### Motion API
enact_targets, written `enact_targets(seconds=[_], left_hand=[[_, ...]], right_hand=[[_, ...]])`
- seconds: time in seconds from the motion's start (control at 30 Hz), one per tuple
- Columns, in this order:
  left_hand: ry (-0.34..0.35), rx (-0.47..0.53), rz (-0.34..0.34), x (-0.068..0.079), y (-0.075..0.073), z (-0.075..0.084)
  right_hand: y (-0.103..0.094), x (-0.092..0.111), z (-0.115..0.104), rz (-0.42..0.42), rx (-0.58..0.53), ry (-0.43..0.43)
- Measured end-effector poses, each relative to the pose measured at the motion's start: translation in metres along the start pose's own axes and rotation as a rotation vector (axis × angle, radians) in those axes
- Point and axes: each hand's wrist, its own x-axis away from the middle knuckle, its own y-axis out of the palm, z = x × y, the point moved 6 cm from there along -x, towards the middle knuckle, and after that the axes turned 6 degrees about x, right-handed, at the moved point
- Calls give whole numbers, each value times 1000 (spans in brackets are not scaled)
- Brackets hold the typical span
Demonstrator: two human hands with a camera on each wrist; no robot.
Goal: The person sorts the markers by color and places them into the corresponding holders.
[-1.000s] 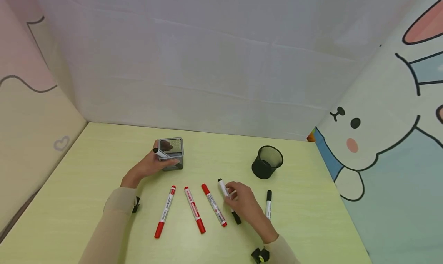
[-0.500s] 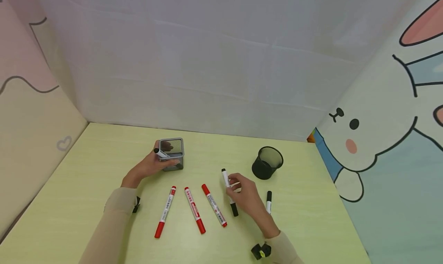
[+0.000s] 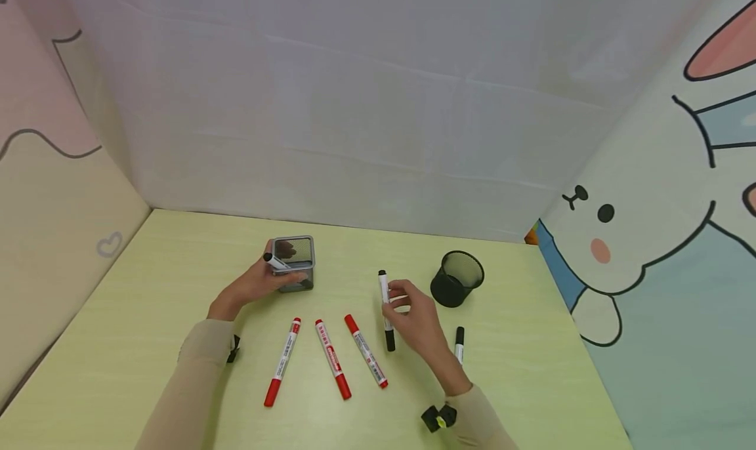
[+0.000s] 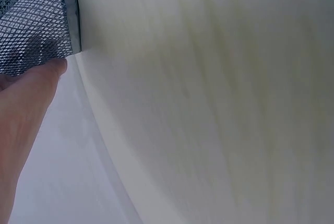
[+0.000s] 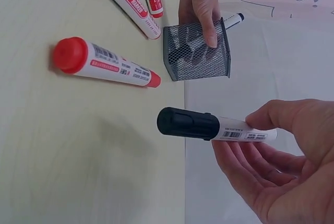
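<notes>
My left hand [image 3: 257,281] grips a square grey mesh pen holder [image 3: 303,277] around its side, thumb on the near face. A black-capped whiteboard marker [image 3: 275,261] leans inside it, its end above the rim. Between thumb and fingers my right hand [image 3: 417,315] pinches a second black-capped marker [image 5: 229,129], raised above the table as the right wrist view shows. Three red-capped markers lie side by side between the hands: a left one [image 3: 283,361], a middle one [image 3: 333,359] and a right one [image 3: 366,351].
A round black mesh pen holder [image 3: 451,290] stands beyond my right hand. Another black-capped marker [image 3: 459,342] lies to the right, partly hidden by the right forearm. A white back wall [image 3: 366,109] and printed side panels border the light wooden table [image 3: 531,345].
My right hand has lifted the black-capped marker and moved away from me with it; the marker now points more straight ahead. The left hand and the square holder stay in place.
</notes>
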Motion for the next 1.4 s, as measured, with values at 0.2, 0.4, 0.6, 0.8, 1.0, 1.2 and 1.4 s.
enact_targets(seconds=[0.2,0.4,0.6,0.8,1.0,1.2,1.4], left_hand=[[-5,3,5,2,1,-3],[1,11,6,4,3,-7],[8,19,5,4,3,-7],[13,14,4,4,3,-6],[9,7,3,5,3,-5],[-2,2,3,5,3,-5],[2,-8,6,6,3,-3]], right_hand=[[2,-6,-7,18,-43,-14],[4,-12,-15,50,-75,-29],[4,-17,-21,79,-93,-31],[5,-24,-27,107,-172,-75],[6,-32,-35,110,-215,-100],[8,-38,-43,124,-215,-128],[10,-43,-50,139,-225,-165]])
